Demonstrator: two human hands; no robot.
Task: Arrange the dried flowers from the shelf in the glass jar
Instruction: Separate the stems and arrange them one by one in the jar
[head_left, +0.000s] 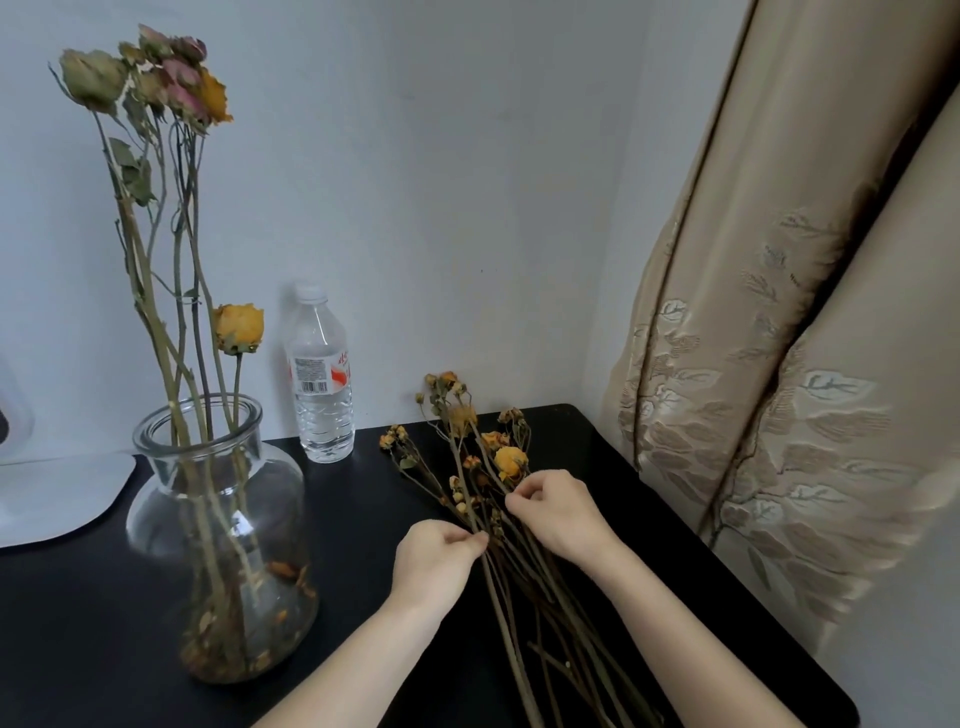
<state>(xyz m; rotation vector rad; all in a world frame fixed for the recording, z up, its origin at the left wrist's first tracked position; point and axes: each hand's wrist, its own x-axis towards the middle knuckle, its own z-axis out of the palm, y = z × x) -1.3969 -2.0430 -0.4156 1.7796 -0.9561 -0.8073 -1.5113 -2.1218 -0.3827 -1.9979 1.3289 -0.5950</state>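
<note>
Head cam, grips first: what were the hands on?

L hand (434, 558) was pinched narrow, thumb vs curled fingers, on one thin stem at the left edge of the loose bunch (470, 499). R hand (558, 512) pinched another stem, fingertips tight tog., just under the orange blooms (510, 462).

Why two pinches so close?

Prob. to tease one stem out w/o dragging the rest. Twigs were crossed & tangled right there, and the dry heads looked brittle, so a light fingertip hold made more sense than a fist.

Where did the bunch lie?

Flat on the black shelf top (363, 545), heads fanned toward the wall (415, 208), cut ends toward the person & running off the bottom of the view. Handy that way: stems in reach, blooms kept clear of the arms.

And the jar?

Glass jar (156, 519) stood upright to the left, apart from the bunch. Several tall roses (156, 78) were in it, leaning on the rim; one short yellow rose (240, 327) sat just above the mouth. Petal crumbs (234, 660) at the bottom.

Anything else around?

Water bottle (322, 384) at the wall, btw jar & bunch. White thing (52, 493) at far left, couldn't tell what. Curtain (779, 364) on the right.

Progress?

Partway, I'd say: most of the thin stems weren't in yet.
</note>
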